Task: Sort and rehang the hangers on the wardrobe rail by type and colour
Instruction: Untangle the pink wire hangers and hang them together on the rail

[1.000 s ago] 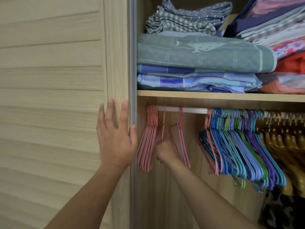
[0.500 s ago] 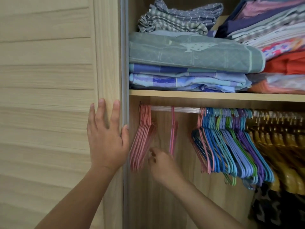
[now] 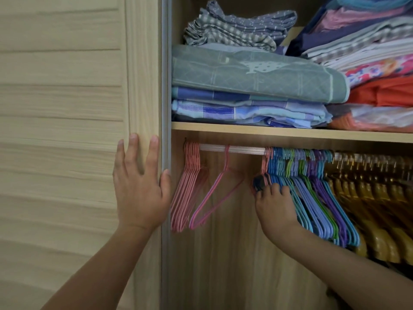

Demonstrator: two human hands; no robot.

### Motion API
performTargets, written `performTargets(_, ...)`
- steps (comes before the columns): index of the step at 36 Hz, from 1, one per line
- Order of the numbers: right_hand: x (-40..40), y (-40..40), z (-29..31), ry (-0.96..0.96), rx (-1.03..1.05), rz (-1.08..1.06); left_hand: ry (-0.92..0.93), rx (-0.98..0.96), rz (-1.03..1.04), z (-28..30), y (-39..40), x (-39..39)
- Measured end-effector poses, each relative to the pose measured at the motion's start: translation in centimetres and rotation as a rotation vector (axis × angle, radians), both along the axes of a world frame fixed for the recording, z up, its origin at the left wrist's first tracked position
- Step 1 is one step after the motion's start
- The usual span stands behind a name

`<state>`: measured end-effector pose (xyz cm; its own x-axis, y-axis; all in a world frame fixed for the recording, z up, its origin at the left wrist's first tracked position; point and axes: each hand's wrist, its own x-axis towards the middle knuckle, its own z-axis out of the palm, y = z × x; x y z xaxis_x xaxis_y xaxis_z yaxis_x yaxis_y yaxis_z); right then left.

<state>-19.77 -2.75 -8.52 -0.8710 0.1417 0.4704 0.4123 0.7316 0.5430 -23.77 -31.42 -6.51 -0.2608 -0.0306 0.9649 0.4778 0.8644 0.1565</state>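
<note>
Left hand (image 3: 139, 193) flat against the wardrobe door (image 3: 67, 130), fingers spread. Right hand (image 3: 276, 208) curled round the mixed hangers (image 3: 312, 198) on the rail (image 3: 232, 149); lone pink hanger (image 3: 220, 191) dangling beside the pink bunch (image 3: 188, 184).

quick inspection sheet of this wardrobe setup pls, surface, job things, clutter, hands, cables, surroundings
surface: wardrobe rail under a wooden shelf; a bare stretch shows between hanger groups.
job's things: pink hanger bunch at the rail's left end; single pink hanger hanging alone, tilted; mixed blue, green and purple hangers packed together with a few pink ones at their left edge; yellow hangers at the right.
clutter: folded linens stacked on the shelf.
grippers: left hand flat on the sliding door, fingers straight; right hand reaching into the mixed bunch's left edge, fingers curled on hangers.
cables: nothing seen.
surroundings: wood back panel; dark patterned fabric at lower right, unclear.
</note>
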Motion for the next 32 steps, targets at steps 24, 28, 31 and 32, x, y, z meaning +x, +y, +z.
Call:
performTargets(24,1.9,1.1,5.9,0.086,-0.554,0.198,0.035,0.012,-0.015,0.1,0.1,-0.2)
performTargets(28,0.7,1.1,8.1,0.133,-0.825,0.220,0.030,0.008,-0.013,0.0,0.0,-0.3)
performTargets(31,-1.4,0.9,8.7,0.181,-0.912,0.248,0.021,0.008,-0.014,0.0,0.0,-0.2)
performTargets(32,-2.1,0.8,8.6,0.185,-0.927,0.250,0.020,0.006,-0.013,0.0,0.0,-0.2)
